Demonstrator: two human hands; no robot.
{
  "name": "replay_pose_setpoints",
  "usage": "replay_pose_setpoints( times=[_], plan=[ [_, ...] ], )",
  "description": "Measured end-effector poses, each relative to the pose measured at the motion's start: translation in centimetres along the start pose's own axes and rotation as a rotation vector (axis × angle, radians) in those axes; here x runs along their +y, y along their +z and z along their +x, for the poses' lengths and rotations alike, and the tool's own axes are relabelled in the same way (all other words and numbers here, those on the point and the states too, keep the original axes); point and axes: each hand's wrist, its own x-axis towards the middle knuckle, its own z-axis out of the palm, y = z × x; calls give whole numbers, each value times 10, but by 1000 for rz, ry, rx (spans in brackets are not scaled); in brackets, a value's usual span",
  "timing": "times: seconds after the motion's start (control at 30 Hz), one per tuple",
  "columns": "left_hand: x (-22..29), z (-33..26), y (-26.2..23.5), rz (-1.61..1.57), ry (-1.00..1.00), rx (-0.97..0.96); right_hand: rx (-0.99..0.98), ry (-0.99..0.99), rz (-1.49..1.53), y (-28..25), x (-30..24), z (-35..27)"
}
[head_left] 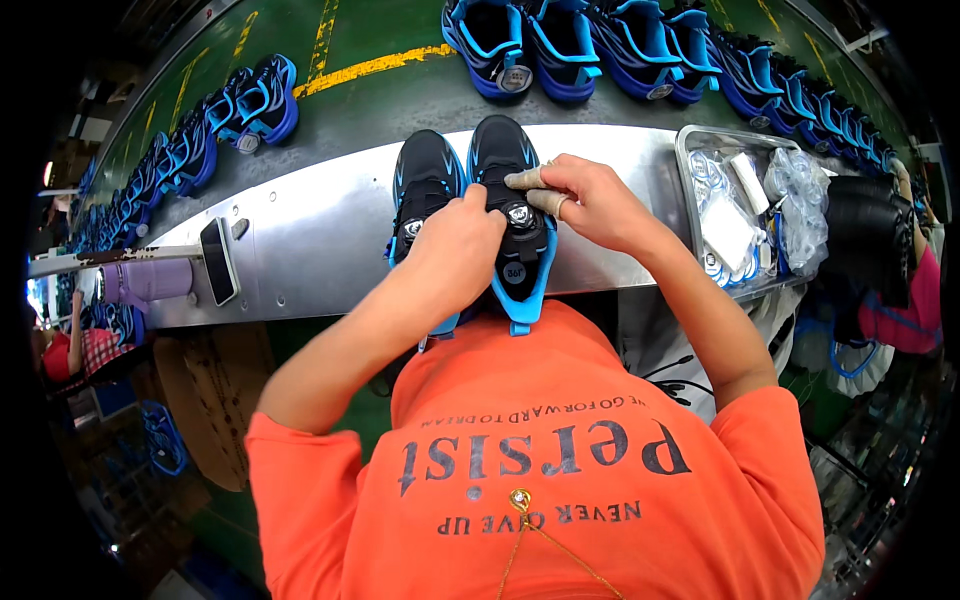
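Note:
Two black sneakers with bright blue trim stand side by side at the bench's near edge, toes pointing away from me. The right-hand sneaker [495, 150] has a round dial on its tongue and a round mark on its insole. My left hand [455, 250] is closed, its bent fingers gripping the left side of that sneaker near the dial. It covers much of the left-hand sneaker [425, 165]. From the right, my right hand [597, 203], with pale coverings on two fingers, holds the same sneaker's upper beside the dial. What the fingertips pinch is too small to make out.
A metal tray [688, 165] with clear bags and small packets sits at the right. On the left lie a phone [220, 262] and a lilac bottle [155, 281]. Rows of similar sneakers [565, 45] stand on the green surface [390, 25] beyond. Another person's pink sleeve [905, 315] shows far right.

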Motion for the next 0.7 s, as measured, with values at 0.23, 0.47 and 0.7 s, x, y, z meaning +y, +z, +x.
replay_pose_setpoints(
  times=[0.23,0.47,0.7],
  plan=[
    [-41,39,-54,-645,-197,402,-13,20,14,5,0,-2],
    [12,-51,3,-1337,-472,-416,-116,80,93,-18,-14,3],
    [31,-23,48,-1886,-593,-94,1,2,-150,1,-20,-8]
  ],
)
